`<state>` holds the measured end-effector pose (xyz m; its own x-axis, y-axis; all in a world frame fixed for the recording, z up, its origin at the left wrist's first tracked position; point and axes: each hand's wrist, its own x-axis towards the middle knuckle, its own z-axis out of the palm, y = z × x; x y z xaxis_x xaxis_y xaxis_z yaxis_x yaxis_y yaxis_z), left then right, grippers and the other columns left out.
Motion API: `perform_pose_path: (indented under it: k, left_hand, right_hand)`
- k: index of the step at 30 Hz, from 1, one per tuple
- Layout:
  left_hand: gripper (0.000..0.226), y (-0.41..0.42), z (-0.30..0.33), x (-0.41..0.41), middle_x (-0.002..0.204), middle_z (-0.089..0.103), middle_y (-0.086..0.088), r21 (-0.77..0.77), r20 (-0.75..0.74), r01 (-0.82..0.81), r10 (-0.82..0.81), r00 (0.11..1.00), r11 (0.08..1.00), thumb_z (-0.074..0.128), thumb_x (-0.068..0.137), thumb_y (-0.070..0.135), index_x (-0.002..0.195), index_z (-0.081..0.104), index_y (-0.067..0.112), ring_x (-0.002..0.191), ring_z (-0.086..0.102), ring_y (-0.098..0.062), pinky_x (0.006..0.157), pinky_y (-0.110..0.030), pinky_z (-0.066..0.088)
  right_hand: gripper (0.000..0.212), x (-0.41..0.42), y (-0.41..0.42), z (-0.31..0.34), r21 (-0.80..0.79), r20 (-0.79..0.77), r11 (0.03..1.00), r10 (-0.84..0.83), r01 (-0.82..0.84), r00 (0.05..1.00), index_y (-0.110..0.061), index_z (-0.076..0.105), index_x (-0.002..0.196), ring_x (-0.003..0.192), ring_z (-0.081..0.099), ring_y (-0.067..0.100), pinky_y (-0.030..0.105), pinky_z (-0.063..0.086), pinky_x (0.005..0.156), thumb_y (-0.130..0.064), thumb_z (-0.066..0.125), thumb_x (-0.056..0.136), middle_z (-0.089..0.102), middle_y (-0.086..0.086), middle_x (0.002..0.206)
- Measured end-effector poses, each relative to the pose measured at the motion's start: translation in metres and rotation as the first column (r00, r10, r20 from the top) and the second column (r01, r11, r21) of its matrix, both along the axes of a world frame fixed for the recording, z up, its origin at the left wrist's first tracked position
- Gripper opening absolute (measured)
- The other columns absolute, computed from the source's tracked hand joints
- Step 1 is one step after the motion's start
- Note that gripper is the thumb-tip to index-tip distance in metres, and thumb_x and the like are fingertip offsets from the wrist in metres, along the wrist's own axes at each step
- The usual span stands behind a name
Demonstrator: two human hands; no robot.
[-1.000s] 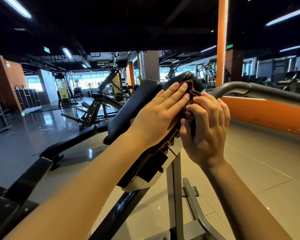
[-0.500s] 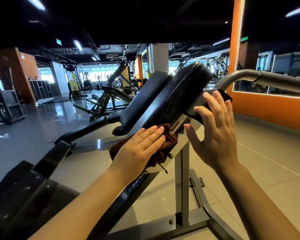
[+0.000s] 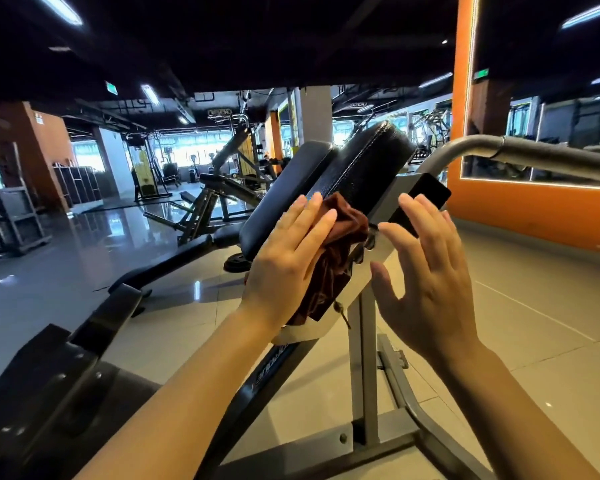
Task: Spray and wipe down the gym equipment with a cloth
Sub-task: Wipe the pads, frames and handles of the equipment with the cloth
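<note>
Two black padded cushions [image 3: 368, 171] sit tilted on a grey steel frame in front of me. My left hand [image 3: 288, 258] lies flat with straight fingers on a brown cloth [image 3: 340, 244], pressing it against the lower side of the right cushion and its white bracket [image 3: 388, 216]. My right hand [image 3: 426, 271] hovers open beside the bracket, fingers spread, holding nothing. No spray bottle is in view.
A grey handle bar [image 3: 534, 157] curves out to the right. The frame's upright post [image 3: 361, 368] and base rails stand on the tiled floor below. A black footplate [image 3: 49, 375] is at lower left. Other benches and machines [image 3: 215, 199] stand behind; an orange wall [image 3: 534, 216] is right.
My left hand slid the cloth down the cushion from its top, then back up a little along the side. My right hand let go of the top and opened beside the bracket.
</note>
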<state>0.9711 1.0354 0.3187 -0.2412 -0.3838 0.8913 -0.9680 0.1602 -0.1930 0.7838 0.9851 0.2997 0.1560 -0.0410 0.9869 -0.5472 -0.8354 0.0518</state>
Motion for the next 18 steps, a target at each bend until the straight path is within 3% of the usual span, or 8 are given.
perform_pose_path:
  k: [3, 6, 9, 13, 16, 18]
  left_hand:
    - [0.049, -0.023, 0.018, -0.014, 0.153, 0.036, -0.015, 0.049, -0.018, -0.079, 0.08, 0.997, 0.996, 0.042, 0.097, 0.031, 0.143, 0.045, 0.012, 0.144, 0.027, -0.029, 0.113, -0.045, 0.029]
    - [0.057, -0.022, 0.0, -0.006, 0.158, 0.026, -0.012, 0.078, 0.155, -0.222, 0.208, 0.966, 0.972, 0.038, 0.098, 0.043, 0.148, 0.034, 0.018, 0.146, 0.022, -0.028, 0.117, -0.046, 0.021]
    - [0.06, -0.007, -0.02, 0.018, 0.159, 0.02, -0.009, 0.062, 0.227, -0.196, 0.177, 0.958, 0.979, 0.039, 0.096, 0.046, 0.15, 0.026, 0.021, 0.147, 0.017, -0.027, 0.119, -0.046, 0.015]
    - [0.065, 0.007, -0.033, 0.036, 0.148, 0.027, -0.01, 0.026, 0.092, -0.152, 0.149, 0.985, 0.988, 0.053, 0.086, 0.05, 0.14, 0.034, 0.02, 0.142, 0.026, -0.028, 0.115, -0.049, 0.025]
    - [0.056, 0.025, -0.044, 0.042, 0.129, 0.037, -0.009, -0.085, -0.027, -0.226, 0.224, 0.974, 0.97, 0.059, 0.08, 0.052, 0.121, 0.044, 0.018, 0.119, 0.041, -0.028, 0.097, -0.041, 0.036]
    - [0.045, 0.039, -0.06, 0.042, 0.121, 0.044, -0.006, -0.112, -0.122, -0.261, 0.247, 0.961, 0.959, 0.06, 0.082, 0.048, 0.114, 0.05, 0.019, 0.11, 0.045, -0.026, 0.088, -0.038, 0.036]
  right_hand:
    - [0.035, -0.003, 0.001, 0.006, 0.015, -0.021, 0.999, -0.045, 0.045, 0.999, -0.01, 0.054, 0.123, 0.138, 0.035, 0.033, 0.046, 0.017, 0.12, -0.025, 0.054, 0.092, 0.049, 0.018, 0.141]
    - [0.036, -0.005, 0.001, 0.011, 0.001, -0.106, 0.989, -0.148, 0.149, 0.983, -0.01, 0.063, 0.122, 0.137, 0.039, 0.031, 0.051, 0.01, 0.12, -0.03, 0.051, 0.094, 0.055, 0.015, 0.136]
    - [0.038, 0.002, -0.001, 0.023, -0.035, -0.248, 0.955, -0.295, 0.296, 0.923, -0.015, 0.062, 0.126, 0.137, 0.04, 0.029, 0.058, 0.003, 0.118, -0.034, 0.051, 0.094, 0.059, 0.01, 0.133]
    - [0.031, 0.033, -0.002, 0.034, -0.097, -0.373, 0.933, -0.357, 0.347, 0.856, -0.017, 0.065, 0.115, 0.133, 0.046, 0.029, 0.062, 0.002, 0.116, -0.031, 0.047, 0.093, 0.065, 0.005, 0.114]
    - [0.013, 0.05, -0.003, 0.026, -0.135, -0.268, 0.935, -0.352, 0.327, 0.897, -0.016, 0.065, 0.088, 0.111, 0.059, 0.028, 0.058, 0.014, 0.115, -0.014, 0.053, 0.092, 0.062, 0.003, 0.085]
    - [0.015, 0.054, -0.003, 0.019, -0.121, -0.195, 0.938, -0.343, 0.324, 0.919, -0.017, 0.062, 0.078, 0.098, 0.061, 0.026, 0.052, 0.022, 0.112, -0.008, 0.058, 0.09, 0.057, 0.002, 0.075]
